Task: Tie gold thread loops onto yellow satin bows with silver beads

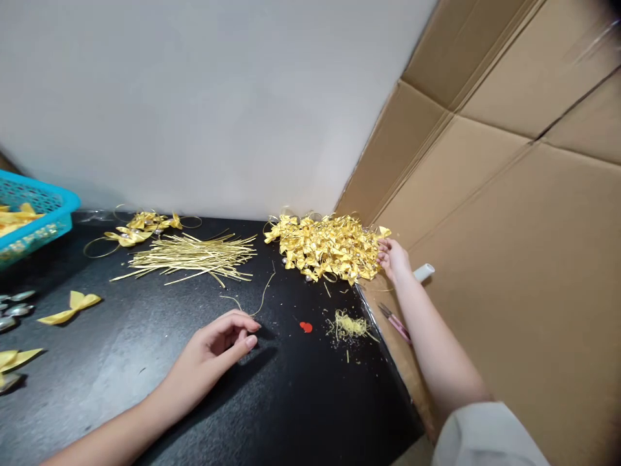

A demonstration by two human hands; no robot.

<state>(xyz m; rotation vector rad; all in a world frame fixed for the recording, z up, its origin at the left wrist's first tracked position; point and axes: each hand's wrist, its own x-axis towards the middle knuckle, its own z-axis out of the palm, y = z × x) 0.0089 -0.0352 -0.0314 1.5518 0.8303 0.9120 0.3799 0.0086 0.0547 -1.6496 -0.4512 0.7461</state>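
Note:
My left hand point(220, 346) hovers over the front of the black table, fingers loosely curled and thumb apart, with nothing visible between them. A thin gold wire point(264, 294) lies bent just beyond its fingertips. At the right end of a heap of yellow ribbon bows with pearly beads point(323, 249), my right hand point(395, 260) has its fingers bent around a yellow ribbon bow point(385, 231), which pokes out above them; the grip is partly hidden. A bundle of gold twist ties point(194, 255) lies left of the heap.
A blue basket point(63, 200) with yellow bows stands far left. Near it are loose bows point(72, 307) and silvery beads point(19, 310). Yellow clippings point(350, 325) and a red spot point(305, 327) lie on the table point(310, 401). Pink-handled snips point(395, 322) rest beside the cardboard wall point(524, 259).

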